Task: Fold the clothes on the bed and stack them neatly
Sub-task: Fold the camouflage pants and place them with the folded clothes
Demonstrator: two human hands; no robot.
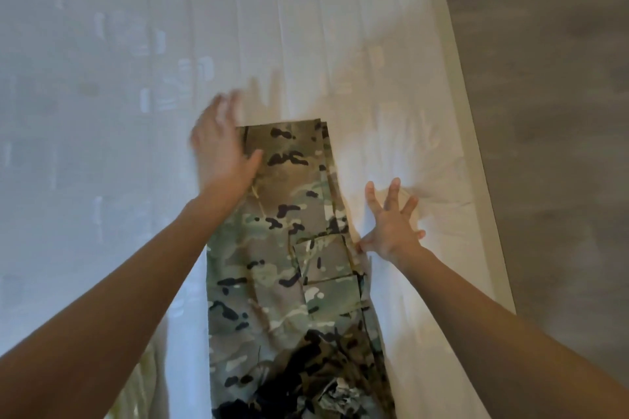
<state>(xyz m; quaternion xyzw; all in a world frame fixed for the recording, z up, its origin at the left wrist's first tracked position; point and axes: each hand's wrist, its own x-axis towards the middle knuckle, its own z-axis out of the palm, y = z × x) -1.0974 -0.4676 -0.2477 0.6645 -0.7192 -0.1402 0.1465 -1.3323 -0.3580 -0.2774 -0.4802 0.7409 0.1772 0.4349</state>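
Camouflage trousers lie lengthwise on the white bed, legs laid together with the cuffs pointing away from me. My left hand, blurred, lies flat with straight fingers at the left edge of the legs near the cuffs. My right hand has its fingers spread on the sheet just right of the trousers, the thumb touching their edge by a cargo pocket. Neither hand grips anything.
The bed's right edge runs diagonally, with grey floor beyond it. A pale greenish cloth shows at the bottom left beside the trousers. White sheet spreads far to the left and ahead.
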